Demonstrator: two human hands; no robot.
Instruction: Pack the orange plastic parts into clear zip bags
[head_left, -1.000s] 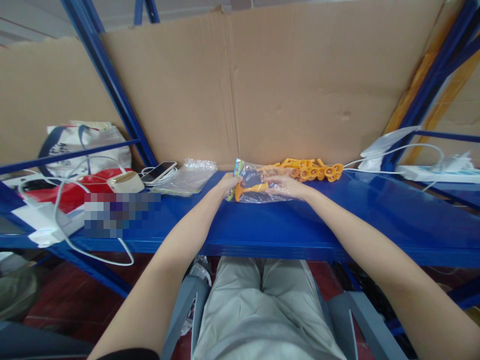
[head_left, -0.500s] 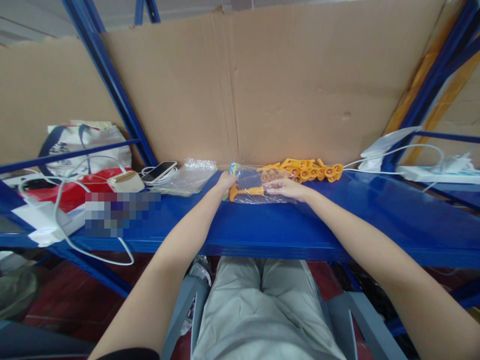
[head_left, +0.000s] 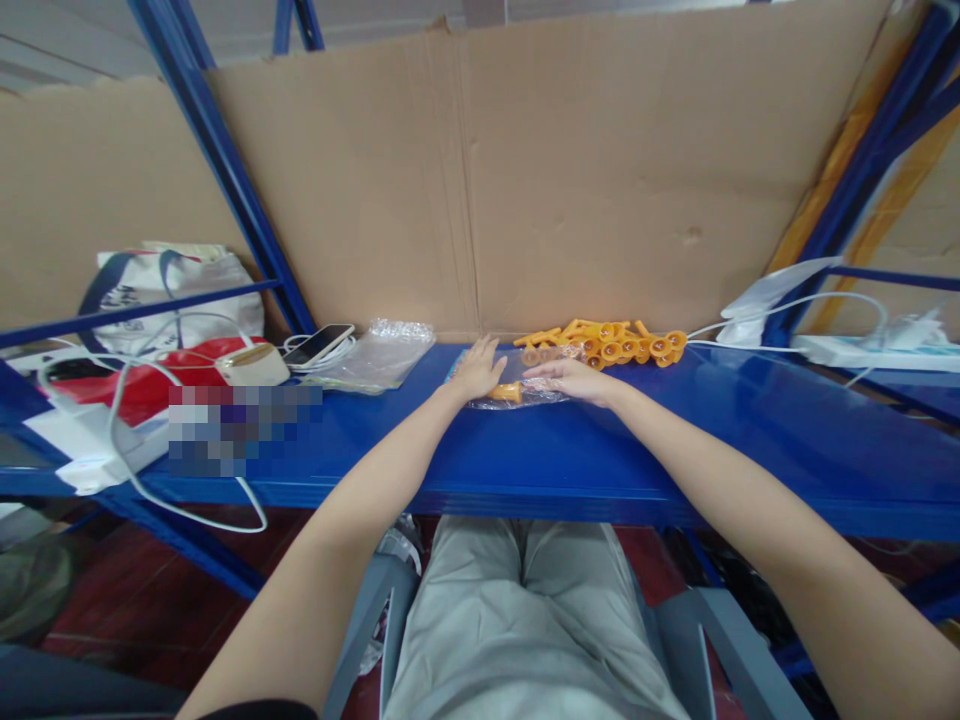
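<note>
A clear plastic bag (head_left: 536, 393) lies flat on the blue shelf, holding an orange plastic piece (head_left: 504, 392) with a flared end. Spread out over the bag's left part is my left hand (head_left: 480, 372), palm down, covering much of the orange piece. My right hand (head_left: 574, 380) rests on the bag's right part with its fingers stretched toward the left one. Neither hand grips anything. Just behind the right hand is a pile of similar orange plastic pieces (head_left: 611, 345) with cup-shaped ends, some seen through the bag's film.
On the blue shelf (head_left: 540, 460), left of the hands, lie a stack of clear bags (head_left: 375, 358) and a phone (head_left: 321, 345). Farther left are a red bag (head_left: 199, 360), white cables and a cloth bag (head_left: 176, 290). A cardboard sheet (head_left: 600, 170) stands behind. A power strip (head_left: 862, 347) is at right.
My left hand has let go of the bag's left edge and moved right, opening flat over the orange piece. The bag now lies flatter. My right hand has hardly moved.
</note>
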